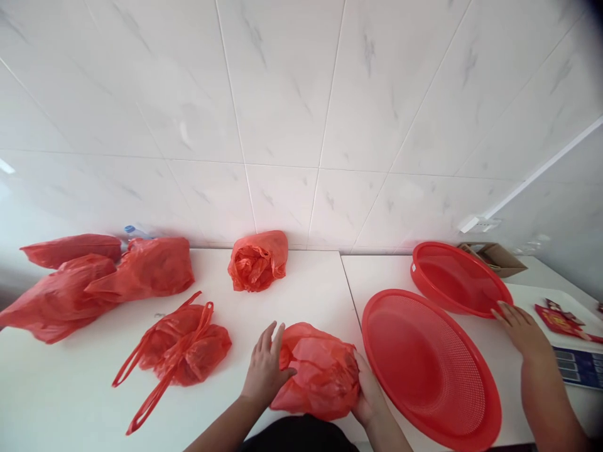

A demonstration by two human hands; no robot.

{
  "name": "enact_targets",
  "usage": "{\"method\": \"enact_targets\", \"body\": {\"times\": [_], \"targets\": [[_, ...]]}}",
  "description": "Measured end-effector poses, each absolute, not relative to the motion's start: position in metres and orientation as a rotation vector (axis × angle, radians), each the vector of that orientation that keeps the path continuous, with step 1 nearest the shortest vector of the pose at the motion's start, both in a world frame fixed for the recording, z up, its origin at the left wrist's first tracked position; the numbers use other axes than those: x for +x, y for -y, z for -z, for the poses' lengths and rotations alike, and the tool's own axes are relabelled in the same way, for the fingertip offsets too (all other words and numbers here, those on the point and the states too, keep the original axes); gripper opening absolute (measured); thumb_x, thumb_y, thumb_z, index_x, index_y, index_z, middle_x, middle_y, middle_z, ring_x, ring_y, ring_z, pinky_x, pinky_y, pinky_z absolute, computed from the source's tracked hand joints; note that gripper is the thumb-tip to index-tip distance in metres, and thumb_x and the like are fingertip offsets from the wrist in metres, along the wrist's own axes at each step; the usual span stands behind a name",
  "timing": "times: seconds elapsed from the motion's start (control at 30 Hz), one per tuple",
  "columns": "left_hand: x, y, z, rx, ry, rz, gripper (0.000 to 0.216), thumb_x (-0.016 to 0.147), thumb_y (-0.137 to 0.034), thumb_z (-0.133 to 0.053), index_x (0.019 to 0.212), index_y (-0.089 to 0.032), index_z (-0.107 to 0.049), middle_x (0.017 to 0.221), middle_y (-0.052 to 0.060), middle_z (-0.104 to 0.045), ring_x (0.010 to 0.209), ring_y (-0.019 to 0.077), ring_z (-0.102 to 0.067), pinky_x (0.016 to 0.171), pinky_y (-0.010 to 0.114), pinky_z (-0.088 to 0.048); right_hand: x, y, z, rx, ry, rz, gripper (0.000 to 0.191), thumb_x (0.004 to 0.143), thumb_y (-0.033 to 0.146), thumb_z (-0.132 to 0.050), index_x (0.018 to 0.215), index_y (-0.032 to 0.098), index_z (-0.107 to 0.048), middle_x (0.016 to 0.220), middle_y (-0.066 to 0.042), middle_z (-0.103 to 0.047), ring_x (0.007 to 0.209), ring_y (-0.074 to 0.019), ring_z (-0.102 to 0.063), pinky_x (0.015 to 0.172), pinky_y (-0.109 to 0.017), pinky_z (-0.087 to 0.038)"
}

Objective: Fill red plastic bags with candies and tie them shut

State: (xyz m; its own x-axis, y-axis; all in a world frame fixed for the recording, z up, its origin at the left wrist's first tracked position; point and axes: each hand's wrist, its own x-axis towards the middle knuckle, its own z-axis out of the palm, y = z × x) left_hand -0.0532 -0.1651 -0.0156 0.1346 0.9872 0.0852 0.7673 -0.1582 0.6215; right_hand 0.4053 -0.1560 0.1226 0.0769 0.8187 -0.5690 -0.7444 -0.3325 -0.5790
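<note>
A red plastic bag (320, 376) with something bulky inside lies on the white table right in front of me. At its left side is my left hand (266, 370), fingers stretched out and apart, thumb against the plastic. My right hand (368, 395) grips the bag's right side; some of its fingers are hidden. To the left lies another red bag (188, 345) with its long handles spread over the table. A red bag with its crumpled mouth facing me (259, 260) rests near the wall.
Several full red bags (151, 270) sit at the far left, a bottle (130, 232) behind them. On the right are a red perforated basket (424, 364) and a red basin (459, 279), its rim touched by another person's hand (522, 329). Beyond are a scale (581, 367) and cardboard box (502, 260).
</note>
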Motion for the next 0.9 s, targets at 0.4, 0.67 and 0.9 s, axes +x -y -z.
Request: {"method": "enact_targets", "body": {"times": [0.4, 0.67, 0.9], "targets": [[-0.074, 0.156, 0.01, 1.781, -1.573, -0.513, 0.062, 0.071, -0.006, -0.049, 0.129, -0.024, -0.046, 0.105, 0.009, -0.065, 0.094, 0.0242, -0.063, 0.082, 0.033, -0.044, 0.581, 0.144, -0.043, -0.867, 0.198, -1.597, 0.04, 0.096, 0.008, -0.039, 0.09, 0.038, -0.064, 0.083, 0.012, -0.074, 0.067, 0.0012, -0.068, 0.055, 0.007, -0.044], [-0.061, 0.167, -0.024, 0.93, -1.063, -0.732, 0.03, 0.084, -0.046, -0.056, 0.092, -0.017, -0.06, 0.088, 0.007, -0.071, 0.083, 0.0226, -0.066, 0.073, 0.03, -0.048, 0.596, 0.154, -0.041, -0.887, -0.013, -1.419, 0.042, 0.098, 0.009, -0.031, 0.1, 0.038, -0.061, 0.088, 0.013, -0.074, 0.064, -0.002, -0.069, 0.054, 0.003, -0.049], [-0.062, 0.164, -0.01, 0.407, -1.04, -0.851, 0.04, 0.082, -0.048, -0.058, 0.098, -0.012, -0.064, 0.083, 0.009, -0.072, 0.065, 0.0204, -0.065, 0.051, 0.027, -0.045, 0.611, 0.178, -0.02, -0.77, 0.127, -1.373, 0.05, 0.095, 0.002, -0.033, 0.106, 0.045, -0.057, 0.1, 0.018, -0.071, 0.065, 0.0015, -0.068, 0.058, 0.005, -0.049]]}}
